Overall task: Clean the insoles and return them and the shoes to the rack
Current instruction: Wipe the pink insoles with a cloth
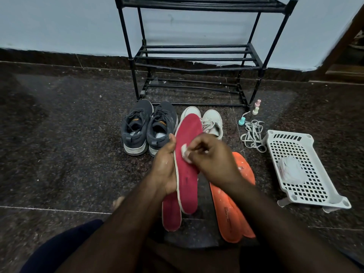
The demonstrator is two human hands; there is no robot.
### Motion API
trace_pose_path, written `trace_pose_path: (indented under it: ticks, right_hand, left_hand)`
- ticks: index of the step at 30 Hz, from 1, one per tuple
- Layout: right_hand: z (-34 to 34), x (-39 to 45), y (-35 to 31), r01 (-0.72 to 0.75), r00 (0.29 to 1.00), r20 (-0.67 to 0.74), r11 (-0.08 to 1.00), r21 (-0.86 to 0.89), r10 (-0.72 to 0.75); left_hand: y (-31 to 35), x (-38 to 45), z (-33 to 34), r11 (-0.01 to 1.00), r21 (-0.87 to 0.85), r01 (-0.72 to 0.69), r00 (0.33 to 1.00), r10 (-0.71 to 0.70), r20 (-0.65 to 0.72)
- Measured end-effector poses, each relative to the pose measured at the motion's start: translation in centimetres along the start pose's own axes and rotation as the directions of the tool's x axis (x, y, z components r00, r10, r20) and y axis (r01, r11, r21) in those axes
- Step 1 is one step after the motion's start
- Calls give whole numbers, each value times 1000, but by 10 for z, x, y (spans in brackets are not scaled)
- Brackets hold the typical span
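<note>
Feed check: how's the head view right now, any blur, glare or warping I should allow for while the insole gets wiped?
Head view: right hand motion-blurred where it pinches the white wipe on the pink insole; left hand sharper; wide-angle bends the rack posts and the floor edges; dim, soft light, no glare.

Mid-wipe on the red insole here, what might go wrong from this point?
1. The left hand grips the held red insole by one edge only; pressure from the wipe pinched in the right hand might bend or twist it loose.
2. The orange insoles and second red insole lie on the speckled floor and may pick up grit.
3. The loose laces could snag when shoes go to the rack.
</note>
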State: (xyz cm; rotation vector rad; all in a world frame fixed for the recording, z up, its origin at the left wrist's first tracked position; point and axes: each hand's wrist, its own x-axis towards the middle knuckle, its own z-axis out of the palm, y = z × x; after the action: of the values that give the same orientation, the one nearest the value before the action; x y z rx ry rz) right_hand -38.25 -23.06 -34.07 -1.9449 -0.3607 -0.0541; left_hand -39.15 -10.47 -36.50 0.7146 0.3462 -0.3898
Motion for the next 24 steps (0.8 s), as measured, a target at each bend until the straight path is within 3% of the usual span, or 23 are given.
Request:
trace_pose_path:
  ticks: [3, 6, 13, 16, 20, 24]
  right_hand:
    - [-22, 13, -2, -59, 993, -81, 970, 235, 80]
    - [-32, 16, -1, -99, 991, -54, 953, 287, 119]
    - [-29, 18, 7, 54, 995, -87, 998, -16, -55]
    - [-26, 18, 13, 157, 970, -144, 954, -255, -198]
    - [-18, 18, 22, 252, 942, -69, 830, -497, -328]
    - [-1, 3, 22, 278, 956, 56, 822, -496, -289]
  left_hand:
    - [3, 1, -4, 999, 23, -27, 1000, 27, 7]
    - [3, -1, -4, 999, 27, -25, 999, 25, 21]
    - [1, 0, -3, 998, 61, 2, 999, 2, -53]
    - [-1, 2, -2, 999, 36, -11, 998, 13, -66]
    - [-3, -1, 3, 999, 47, -8, 998, 10, -58]
    - [-1, 0, 1, 1000, 4, -27, 997, 27, -70]
